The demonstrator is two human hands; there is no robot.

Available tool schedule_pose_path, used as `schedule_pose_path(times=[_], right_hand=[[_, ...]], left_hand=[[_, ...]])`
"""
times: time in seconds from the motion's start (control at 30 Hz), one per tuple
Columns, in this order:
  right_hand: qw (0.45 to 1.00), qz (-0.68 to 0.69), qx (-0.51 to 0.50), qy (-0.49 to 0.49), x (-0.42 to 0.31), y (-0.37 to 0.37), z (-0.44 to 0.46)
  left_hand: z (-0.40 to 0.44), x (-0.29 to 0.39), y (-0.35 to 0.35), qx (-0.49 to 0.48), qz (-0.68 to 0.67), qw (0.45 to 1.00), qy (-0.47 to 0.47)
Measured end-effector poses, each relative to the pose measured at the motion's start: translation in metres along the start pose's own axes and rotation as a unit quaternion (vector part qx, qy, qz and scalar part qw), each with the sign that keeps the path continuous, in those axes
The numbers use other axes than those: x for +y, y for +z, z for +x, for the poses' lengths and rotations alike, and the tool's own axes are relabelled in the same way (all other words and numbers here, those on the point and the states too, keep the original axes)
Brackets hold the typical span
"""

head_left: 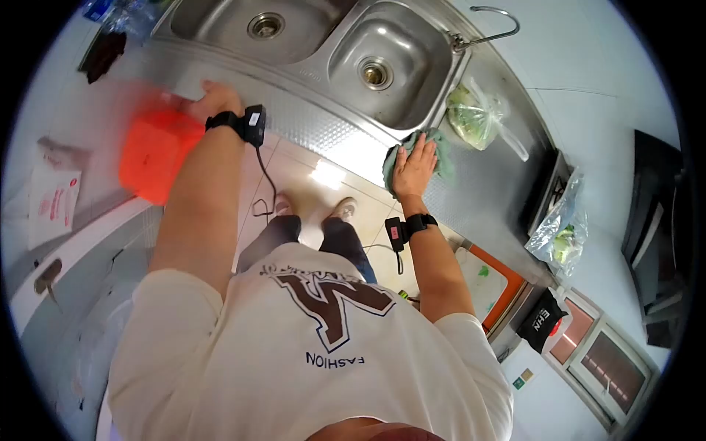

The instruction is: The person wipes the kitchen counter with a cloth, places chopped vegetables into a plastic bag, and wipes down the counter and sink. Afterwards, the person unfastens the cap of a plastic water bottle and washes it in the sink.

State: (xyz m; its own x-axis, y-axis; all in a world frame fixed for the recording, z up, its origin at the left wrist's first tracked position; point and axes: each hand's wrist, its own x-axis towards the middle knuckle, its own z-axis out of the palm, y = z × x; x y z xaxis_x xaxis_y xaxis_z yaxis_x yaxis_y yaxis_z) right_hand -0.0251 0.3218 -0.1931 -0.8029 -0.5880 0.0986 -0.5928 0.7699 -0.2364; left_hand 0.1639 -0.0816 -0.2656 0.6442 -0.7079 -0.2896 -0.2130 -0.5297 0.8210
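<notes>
My right hand [415, 170] lies flat on a crumpled green cloth [443, 156], fingers stretched out and slightly apart. It presses the cloth against the metal counter by the front corner of the right sink basin [430, 103]. At the left, my left hand [215, 101] is closed at the edge of a red plastic container [153, 158]. The container is smeared by motion, and part of it is hidden behind my forearm. Some of the left fingers are blurred and hard to make out.
A left sink basin [309, 44] and a curved faucet [500, 22] are behind the counter. Bagged green vegetables [474, 117] lie right of the cloth; another clear bag [562, 231] is farther right. A white packet [55, 195] and plastic bottles [121, 15] stand at the left.
</notes>
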Motion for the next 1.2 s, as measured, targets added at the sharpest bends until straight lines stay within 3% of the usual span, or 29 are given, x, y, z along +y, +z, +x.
schedule_pose_path(times=[0.13,0.23,0.3,0.77,1.2], right_hand=[[0.999,-0.03,0.015,0.03,0.009,0.01,0.033],[0.999,-0.036,0.011,0.023,0.012,0.007,0.043],[0.999,-0.045,0.021,-0.01,0.014,0.007,0.048],[1.0,-0.019,0.008,-0.003,0.044,0.005,0.144],[1.0,-0.001,0.024,-0.011,0.086,0.021,0.264]], left_hand=[[-0.037,0.036,-0.028,-0.064,0.13,0.989,-0.017],[-0.068,0.07,-0.05,-0.066,0.11,0.99,-0.055],[-0.068,0.069,-0.049,-0.054,0.111,0.991,-0.06],[-0.075,0.073,-0.047,-0.017,0.127,0.99,-0.065],[-0.062,0.063,-0.048,-0.055,0.142,0.987,-0.05]])
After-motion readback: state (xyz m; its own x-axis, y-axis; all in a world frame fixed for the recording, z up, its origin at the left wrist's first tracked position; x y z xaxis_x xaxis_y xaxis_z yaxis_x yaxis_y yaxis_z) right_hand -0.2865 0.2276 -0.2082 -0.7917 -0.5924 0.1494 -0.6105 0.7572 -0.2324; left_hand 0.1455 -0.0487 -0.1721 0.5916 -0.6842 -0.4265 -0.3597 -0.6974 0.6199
